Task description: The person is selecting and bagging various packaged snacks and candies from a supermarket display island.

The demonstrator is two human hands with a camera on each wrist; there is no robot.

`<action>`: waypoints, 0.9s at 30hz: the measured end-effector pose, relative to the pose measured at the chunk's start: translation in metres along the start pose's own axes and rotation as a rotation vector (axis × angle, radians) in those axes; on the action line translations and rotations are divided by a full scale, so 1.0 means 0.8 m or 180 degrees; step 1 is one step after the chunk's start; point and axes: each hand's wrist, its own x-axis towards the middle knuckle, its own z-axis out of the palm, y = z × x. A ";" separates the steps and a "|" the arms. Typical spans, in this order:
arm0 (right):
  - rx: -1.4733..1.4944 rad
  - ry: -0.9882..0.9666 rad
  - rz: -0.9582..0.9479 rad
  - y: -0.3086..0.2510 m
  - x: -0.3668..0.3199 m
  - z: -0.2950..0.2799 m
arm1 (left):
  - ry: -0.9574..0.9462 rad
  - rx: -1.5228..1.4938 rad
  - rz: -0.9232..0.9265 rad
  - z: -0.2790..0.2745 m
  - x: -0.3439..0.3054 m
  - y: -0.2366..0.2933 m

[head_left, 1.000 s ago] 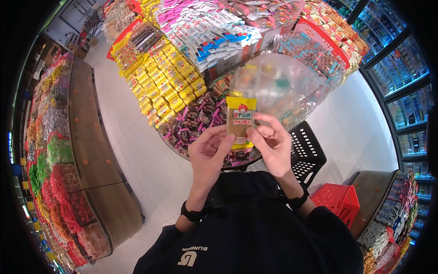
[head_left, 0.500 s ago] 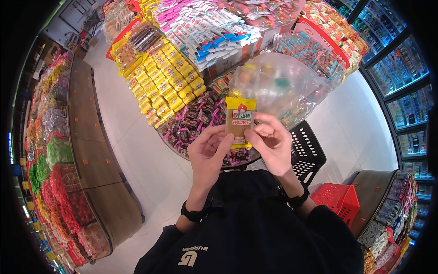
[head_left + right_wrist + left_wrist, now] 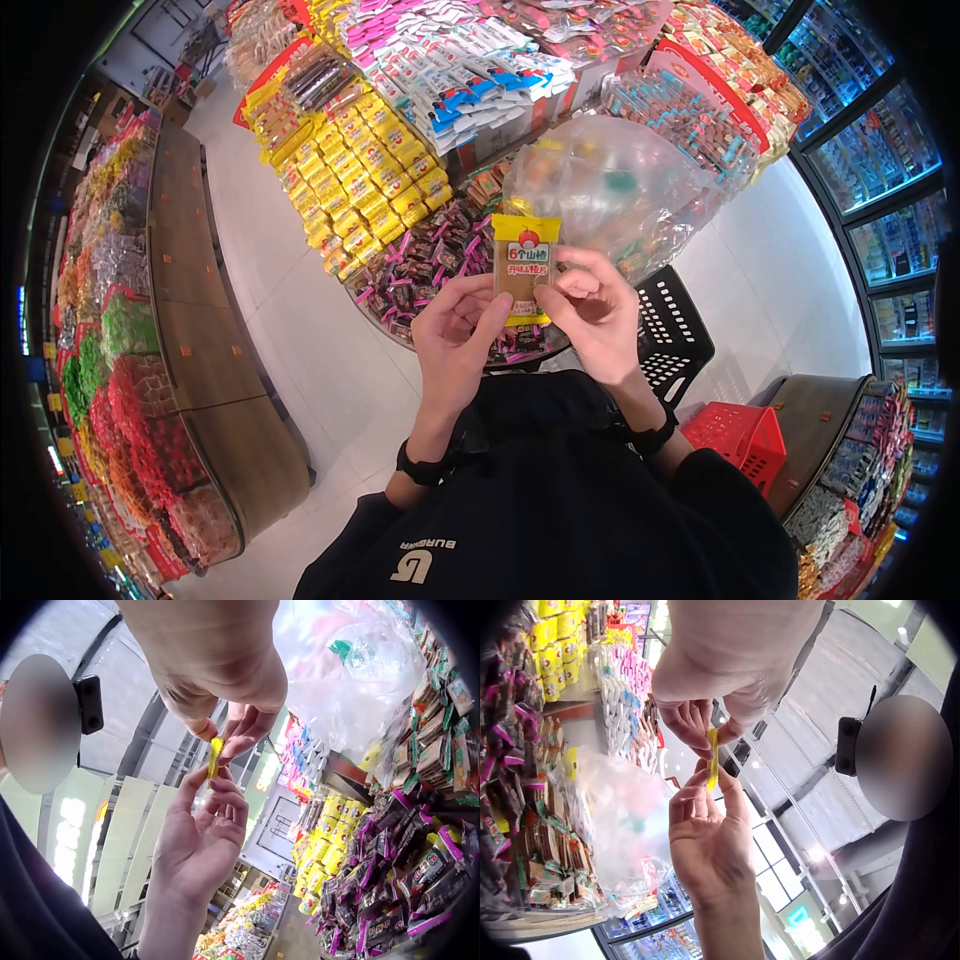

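A pale tiled floor [image 3: 300,330] runs between a long wooden counter [image 3: 200,330] of bright sweets on the left and glass-door fridges [image 3: 880,160] on the far right. In the middle stands a heaped display stand [image 3: 455,160] with yellow packs [image 3: 370,170] and dark wrapped sweets [image 3: 430,260]. A black basket [image 3: 675,330] and a red basket [image 3: 745,435] sit low on the right. A clear plastic bag [image 3: 610,190] hides part of the stand. In front of it, the snack packet [image 3: 526,268] stands upright at chest height: the left hand [image 3: 455,340] pinches its lower left edge, the right hand [image 3: 600,315] pinches its right edge, fingers curled
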 end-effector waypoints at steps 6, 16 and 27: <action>-0.0104 0.0011 -0.0038 0.000 0.000 0.001 | -0.0013 -0.0002 0.0009 -0.002 -0.001 -0.001; -0.0160 -0.0007 -0.0036 0.001 0.000 0.001 | 0.0003 0.0075 0.0113 -0.003 -0.001 -0.007; -0.0231 -0.0037 -0.0042 -0.001 -0.003 0.000 | -0.0006 0.0097 0.0082 -0.004 -0.003 -0.008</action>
